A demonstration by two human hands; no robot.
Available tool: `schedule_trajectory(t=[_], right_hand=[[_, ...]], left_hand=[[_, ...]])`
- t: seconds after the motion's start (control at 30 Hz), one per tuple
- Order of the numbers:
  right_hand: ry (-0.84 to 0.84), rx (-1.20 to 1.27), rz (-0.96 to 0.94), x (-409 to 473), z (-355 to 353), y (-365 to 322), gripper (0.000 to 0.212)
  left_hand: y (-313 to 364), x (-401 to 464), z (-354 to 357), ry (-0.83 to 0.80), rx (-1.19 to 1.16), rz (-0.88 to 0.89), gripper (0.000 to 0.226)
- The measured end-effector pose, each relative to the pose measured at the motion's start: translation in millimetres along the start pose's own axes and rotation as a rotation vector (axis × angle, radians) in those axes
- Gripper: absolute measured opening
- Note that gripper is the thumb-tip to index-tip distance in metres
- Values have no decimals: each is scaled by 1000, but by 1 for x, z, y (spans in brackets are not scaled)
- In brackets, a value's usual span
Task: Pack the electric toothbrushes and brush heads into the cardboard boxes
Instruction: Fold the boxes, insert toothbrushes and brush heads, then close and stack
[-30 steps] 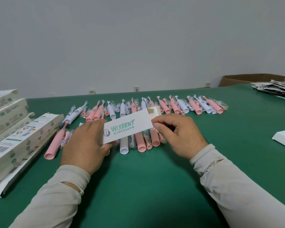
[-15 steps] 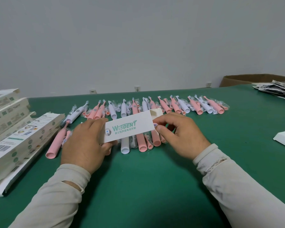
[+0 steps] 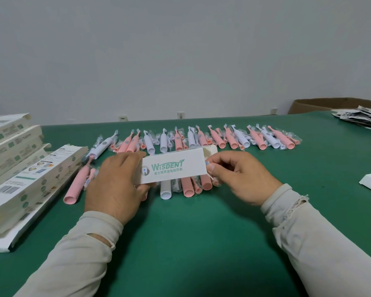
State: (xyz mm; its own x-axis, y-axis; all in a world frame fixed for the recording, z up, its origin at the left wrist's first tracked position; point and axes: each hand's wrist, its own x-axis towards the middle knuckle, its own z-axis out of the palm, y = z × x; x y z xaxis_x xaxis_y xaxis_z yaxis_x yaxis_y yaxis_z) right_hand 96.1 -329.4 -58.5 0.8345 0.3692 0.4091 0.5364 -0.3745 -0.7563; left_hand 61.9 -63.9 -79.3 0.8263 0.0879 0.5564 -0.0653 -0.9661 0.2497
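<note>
The left hand (image 3: 114, 185) clamped the box (image 3: 172, 168) level above the desk (image 3: 201, 232), steadying it. The right hand (image 3: 240, 179) pinched a brush head (image 3: 207, 166) at its open end, probably for loading.

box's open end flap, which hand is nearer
Right. The right hand is at the box's open flap end; the left hand grips the opposite end.
</note>
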Motion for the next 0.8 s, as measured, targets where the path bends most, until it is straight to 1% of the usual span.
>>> schedule_trajectory(t=[0.07, 0.13, 0.23, 0.37, 0.47, 0.6, 0.7, 0.77, 0.8], right_hand=[[41, 43, -14, 0, 3, 0, 13], [73, -42, -61, 0, 2, -1, 12], [60, -204, -105, 0, -4, -3, 12], [80, -268, -158, -1, -6, -6, 15], [69, -230, -138, 0, -1, -6, 14], [28, -109, -17, 0, 5, -2, 20], [27, -59, 25, 1, 3, -2, 22], [41, 7, 26, 0, -2, -3, 19], [45, 35, 16, 0, -5, -4, 22]], left_hand=[[0, 0, 1, -21, -29, -3, 64], [-1, -1, 1, -53, -59, -6, 65], [0, -1, 0, -58, -58, 9, 65], [3, 1, -2, -42, -68, 11, 63], [3, -1, -2, -43, -69, 16, 66], [2, -2, -1, -78, -17, 22, 70], [2, -1, 1, -76, -33, 14, 67], [2, -1, 1, -80, -62, 1, 64], [1, 0, 1, -79, -85, -2, 63]])
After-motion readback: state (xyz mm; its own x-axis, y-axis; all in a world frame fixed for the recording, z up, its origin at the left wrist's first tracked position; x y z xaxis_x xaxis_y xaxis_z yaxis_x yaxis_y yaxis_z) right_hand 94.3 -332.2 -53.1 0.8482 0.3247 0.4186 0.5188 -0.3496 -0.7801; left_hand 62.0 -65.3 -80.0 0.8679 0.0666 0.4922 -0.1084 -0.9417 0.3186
